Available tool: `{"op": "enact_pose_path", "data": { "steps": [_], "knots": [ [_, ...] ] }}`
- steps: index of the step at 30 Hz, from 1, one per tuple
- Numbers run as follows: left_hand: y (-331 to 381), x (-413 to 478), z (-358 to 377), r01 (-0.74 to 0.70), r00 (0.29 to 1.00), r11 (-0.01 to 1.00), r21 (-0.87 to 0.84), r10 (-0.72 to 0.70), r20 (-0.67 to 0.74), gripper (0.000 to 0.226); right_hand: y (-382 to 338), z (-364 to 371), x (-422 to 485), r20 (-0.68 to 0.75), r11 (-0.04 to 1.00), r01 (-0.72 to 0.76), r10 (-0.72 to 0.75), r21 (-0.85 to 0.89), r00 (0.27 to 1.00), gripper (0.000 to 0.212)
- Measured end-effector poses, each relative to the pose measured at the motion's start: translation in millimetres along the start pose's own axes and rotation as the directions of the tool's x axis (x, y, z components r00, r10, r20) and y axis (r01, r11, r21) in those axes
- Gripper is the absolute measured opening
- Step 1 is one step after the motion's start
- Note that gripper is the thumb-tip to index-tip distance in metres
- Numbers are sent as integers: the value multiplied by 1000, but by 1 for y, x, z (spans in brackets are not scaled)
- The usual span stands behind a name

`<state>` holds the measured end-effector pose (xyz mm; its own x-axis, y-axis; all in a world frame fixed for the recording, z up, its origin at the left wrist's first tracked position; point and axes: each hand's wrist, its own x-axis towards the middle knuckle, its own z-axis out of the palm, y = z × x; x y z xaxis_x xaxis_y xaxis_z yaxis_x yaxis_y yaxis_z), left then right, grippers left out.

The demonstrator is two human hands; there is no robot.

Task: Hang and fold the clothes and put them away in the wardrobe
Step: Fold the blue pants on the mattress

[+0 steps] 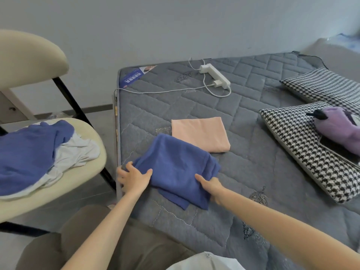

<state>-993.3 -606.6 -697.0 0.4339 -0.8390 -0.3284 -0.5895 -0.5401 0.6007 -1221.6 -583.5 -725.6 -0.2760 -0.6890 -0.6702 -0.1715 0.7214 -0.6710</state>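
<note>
Folded blue garment [175, 166] near front-L edge of mattress [253, 172], L hand [134, 178] gripping its L edge, thumb on top, R hand [211, 187] pinching its R side, fingers tucked under, folded pink cloth [200, 134] touching its far edge, unfolded clothes [29, 152] heaped on chair [78, 182] beside mattress.

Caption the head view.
Left hand and right hand grip a blue garment on the mattress beside a folded pink cloth.
</note>
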Motion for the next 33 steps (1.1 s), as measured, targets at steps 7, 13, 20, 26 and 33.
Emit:
{"op": "enact_pose_path", "data": {
  "steps": [7, 13, 20, 26, 33],
  "knots": [
    [-23, 31, 7, 76, 997, 993, -87, -73, 35, 55, -15, -17, -19, 278, 891, 56, 81, -450, 957, 31],
    [-30, 36, 4, 20, 1000, 984, -175, -22, -7, 38, -32, -32, -29, 453, 827, 101, 197, -553, 870, 45],
    [-19, 62, -21, -89, 988, 982, -167, 67, -137, 31, -17, -13, -32, 552, 886, 26, 265, -463, 790, 40],
    [-17, 60, -19, -99, 987, 987, 130, 114, -110, 50, -16, -13, -29, 421, 915, -103, 276, -389, 864, 65],
    [20, 60, 18, -372, 917, 914, 160, 336, 213, 76, -16, 19, -26, -33, 930, -33, 49, 367, 998, 42]
  ]
}}
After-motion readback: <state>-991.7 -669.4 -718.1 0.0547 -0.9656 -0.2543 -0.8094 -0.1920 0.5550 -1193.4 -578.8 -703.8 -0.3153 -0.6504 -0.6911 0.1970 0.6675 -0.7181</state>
